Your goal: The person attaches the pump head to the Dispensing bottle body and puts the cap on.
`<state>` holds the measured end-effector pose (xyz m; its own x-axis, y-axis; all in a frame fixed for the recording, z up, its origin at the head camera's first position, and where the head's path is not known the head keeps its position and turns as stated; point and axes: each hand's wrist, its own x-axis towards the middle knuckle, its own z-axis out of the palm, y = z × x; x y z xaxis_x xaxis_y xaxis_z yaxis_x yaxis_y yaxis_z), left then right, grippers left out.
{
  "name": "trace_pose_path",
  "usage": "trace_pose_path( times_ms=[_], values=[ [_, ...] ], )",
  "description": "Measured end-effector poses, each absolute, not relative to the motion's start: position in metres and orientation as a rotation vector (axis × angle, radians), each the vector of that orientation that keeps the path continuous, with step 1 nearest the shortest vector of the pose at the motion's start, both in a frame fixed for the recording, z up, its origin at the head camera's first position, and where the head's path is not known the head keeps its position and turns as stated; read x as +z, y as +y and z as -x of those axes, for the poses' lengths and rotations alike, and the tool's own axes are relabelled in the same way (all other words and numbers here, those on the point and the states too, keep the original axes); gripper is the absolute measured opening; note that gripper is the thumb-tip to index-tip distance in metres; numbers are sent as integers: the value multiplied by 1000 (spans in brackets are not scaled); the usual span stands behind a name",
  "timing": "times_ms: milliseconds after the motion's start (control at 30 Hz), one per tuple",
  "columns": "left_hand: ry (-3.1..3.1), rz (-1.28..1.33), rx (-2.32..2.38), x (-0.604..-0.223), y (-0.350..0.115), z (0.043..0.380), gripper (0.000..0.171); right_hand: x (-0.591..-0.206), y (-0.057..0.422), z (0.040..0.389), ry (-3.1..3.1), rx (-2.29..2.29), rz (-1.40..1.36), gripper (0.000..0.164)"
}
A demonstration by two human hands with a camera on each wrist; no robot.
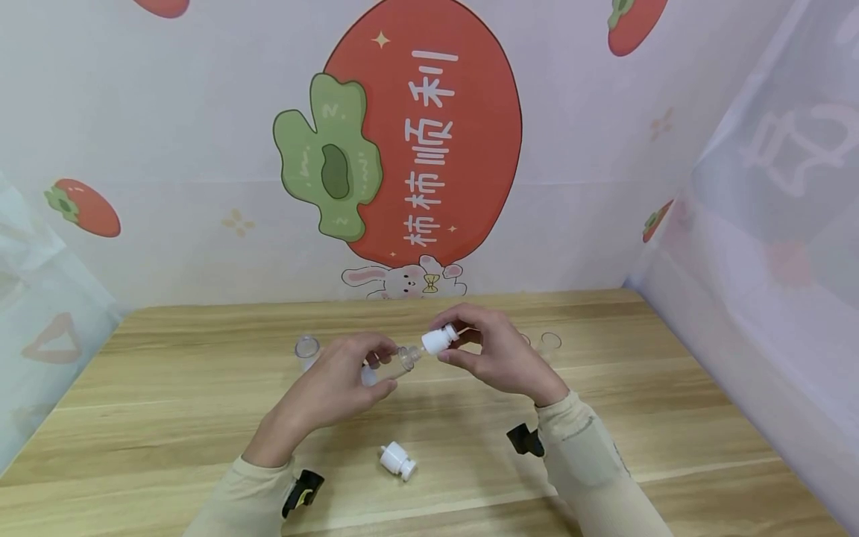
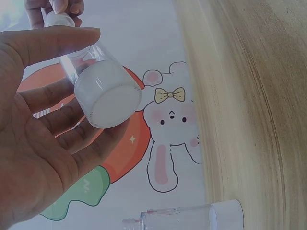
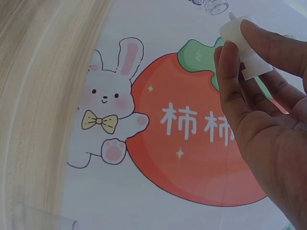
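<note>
My left hand [image 1: 345, 377] holds a clear bottle [image 2: 108, 93] with a white base, tilted so that its neck points to the right. Facing that neck is a white pump head [image 1: 439, 340], pinched between the thumb and fingers of my right hand [image 1: 499, 354]. In the right wrist view the tip of the pump head [image 3: 237, 38] is close to the bottle's mouth [image 3: 216, 5], with a small gap between. A second white pump head [image 1: 398, 461] lies on its side on the table, nearer to me.
Another clear bottle [image 1: 307, 347] with a white base [image 2: 227, 220] stands on the wooden table [image 1: 168, 418] beyond my left hand. Behind my right hand are clear round-rimmed pieces [image 1: 551, 341], partly hidden. A printed cloth [image 1: 570, 149] hangs behind the table.
</note>
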<state>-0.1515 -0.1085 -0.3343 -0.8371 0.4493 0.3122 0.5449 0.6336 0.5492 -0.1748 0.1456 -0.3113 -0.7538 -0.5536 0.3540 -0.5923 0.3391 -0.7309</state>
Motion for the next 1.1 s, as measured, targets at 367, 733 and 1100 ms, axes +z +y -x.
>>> trace_pose_path(
  times_ms=[367,733,1100],
  values=[
    [-2702,821,-982,-333,-107,151,32,-311,144,174,-2542,1406,-1099,35],
    [-2683,831,-979,-333,-106,150,32,-313,143,175,-2538,1396,-1116,33],
    [-2677,837,-999,-332,-105,149,31,-315,141,174,-2537,1400,-1123,34]
  ],
)
